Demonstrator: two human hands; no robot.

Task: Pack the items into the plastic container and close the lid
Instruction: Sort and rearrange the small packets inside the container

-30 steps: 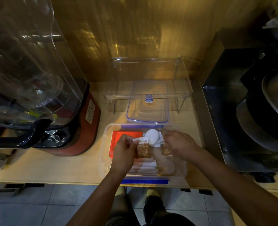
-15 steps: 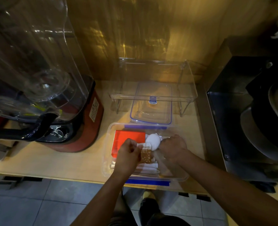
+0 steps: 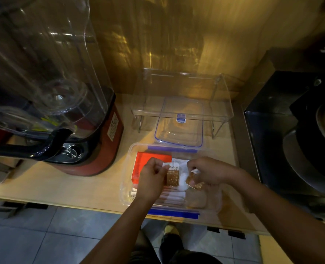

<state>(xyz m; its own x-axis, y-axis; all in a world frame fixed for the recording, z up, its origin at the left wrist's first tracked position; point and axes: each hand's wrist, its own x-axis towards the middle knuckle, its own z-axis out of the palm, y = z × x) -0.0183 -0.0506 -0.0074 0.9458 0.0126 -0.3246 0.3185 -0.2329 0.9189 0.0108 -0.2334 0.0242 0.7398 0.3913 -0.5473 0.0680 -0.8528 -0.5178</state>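
While both hands worked low in the frame's centre, the plastic container [image 3: 126, 189] sat open on the counter [image 3: 49, 185], its lid [image 3: 178, 128] lying just behind. Left hand [image 3: 153, 180] pinched a brown-and-white sachet [image 3: 173, 176]; right hand [image 3: 209, 173] clamped a smaller brown packet [image 3: 193, 182]. Loosely stacked sachets could ride up and block the lid.
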